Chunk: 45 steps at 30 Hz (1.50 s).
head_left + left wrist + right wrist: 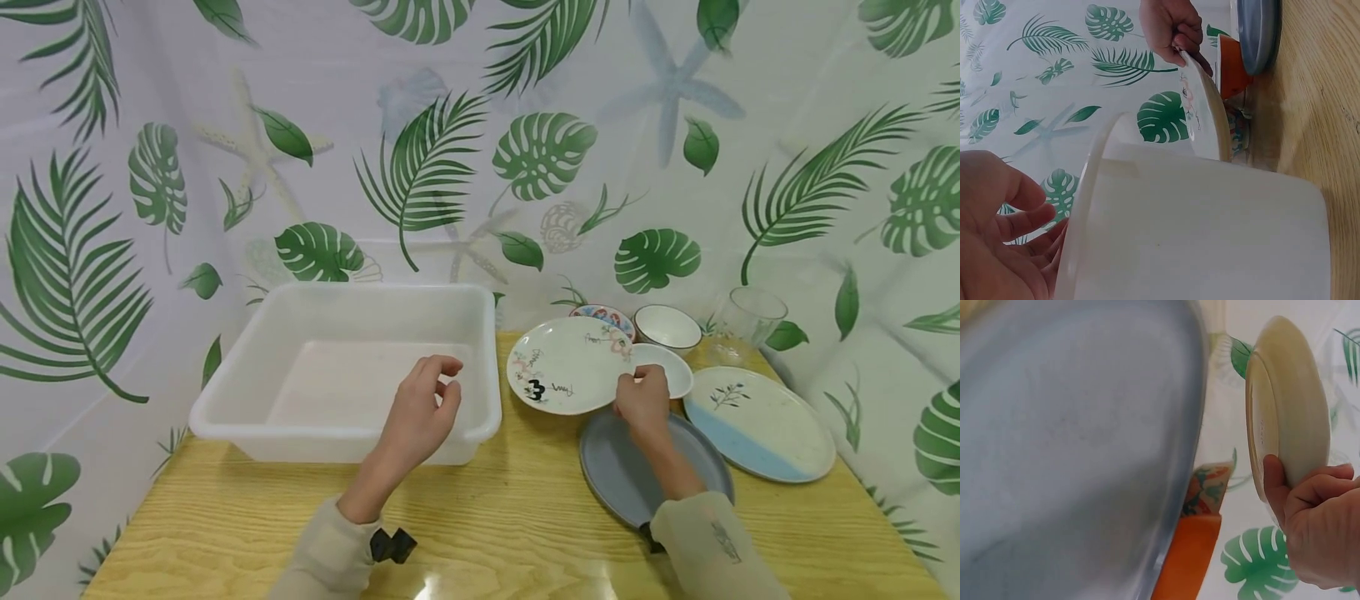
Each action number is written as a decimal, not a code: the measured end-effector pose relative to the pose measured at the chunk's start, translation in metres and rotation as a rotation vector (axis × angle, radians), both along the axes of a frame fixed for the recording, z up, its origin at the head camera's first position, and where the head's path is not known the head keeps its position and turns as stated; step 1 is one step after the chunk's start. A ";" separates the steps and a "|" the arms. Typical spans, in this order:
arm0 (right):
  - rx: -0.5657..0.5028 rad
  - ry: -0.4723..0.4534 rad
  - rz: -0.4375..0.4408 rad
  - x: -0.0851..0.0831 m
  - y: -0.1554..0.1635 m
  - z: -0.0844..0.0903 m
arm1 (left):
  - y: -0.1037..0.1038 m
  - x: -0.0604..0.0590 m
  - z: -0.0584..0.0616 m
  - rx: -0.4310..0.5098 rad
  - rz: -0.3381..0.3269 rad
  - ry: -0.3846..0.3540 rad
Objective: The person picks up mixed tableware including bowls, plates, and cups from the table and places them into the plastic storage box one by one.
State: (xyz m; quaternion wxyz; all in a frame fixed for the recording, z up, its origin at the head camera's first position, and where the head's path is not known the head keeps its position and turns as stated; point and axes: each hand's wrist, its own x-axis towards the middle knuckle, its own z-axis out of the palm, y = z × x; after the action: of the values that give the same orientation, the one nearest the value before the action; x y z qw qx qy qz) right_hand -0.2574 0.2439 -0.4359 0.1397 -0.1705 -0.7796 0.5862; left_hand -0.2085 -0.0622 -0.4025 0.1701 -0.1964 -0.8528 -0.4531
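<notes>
My right hand (643, 400) pinches the rim of a white oval plate (562, 367) with pink flower and black figure prints. The right wrist view shows the plate's underside (1297, 394), thumb and fingers on either side of its edge. It is raised above the table, left of the grey frying pan (630, 467). My left hand (427, 404) is over the front rim of a white plastic basin (345, 433). Its fingers are loosely bent and nothing is in them. In the left wrist view those fingers (1029, 219) lie beside the basin's wall (1210, 237).
Behind the plate are a white bowl (667, 325), a red-and-blue patterned dish (603, 313) and a small white dish (667, 367). A clear glass (750, 317) stands back right. A blue-and-cream plate (765, 425) lies at the right. A leaf-print cloth (450, 67) hangs behind.
</notes>
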 end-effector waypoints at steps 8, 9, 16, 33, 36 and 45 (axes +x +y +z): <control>-0.008 0.089 -0.083 0.012 0.014 0.009 | 0.005 -0.004 0.002 0.029 0.021 0.004; -0.024 0.089 -0.078 0.013 0.016 0.010 | 0.006 -0.005 0.002 0.032 0.022 0.008; -0.114 0.059 -0.059 0.025 0.031 0.019 | 0.012 -0.007 0.004 0.095 0.011 -0.054; -0.119 -0.003 -0.003 0.055 0.032 0.038 | 0.033 -0.004 0.010 0.331 -0.187 -0.380; -0.097 -0.010 0.026 0.061 0.031 0.041 | 0.039 -0.003 0.009 0.378 -0.234 -0.444; -0.158 0.008 0.081 0.071 0.028 0.046 | 0.058 -0.001 0.006 0.495 -0.325 -0.574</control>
State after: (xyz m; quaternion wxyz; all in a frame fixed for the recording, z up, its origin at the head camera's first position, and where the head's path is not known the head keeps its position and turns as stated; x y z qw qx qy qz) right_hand -0.1868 0.2724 -0.3899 0.1050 -0.1472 -0.7365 0.6518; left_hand -0.2098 -0.0038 -0.3966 -0.1065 -0.1474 -0.6888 -0.7018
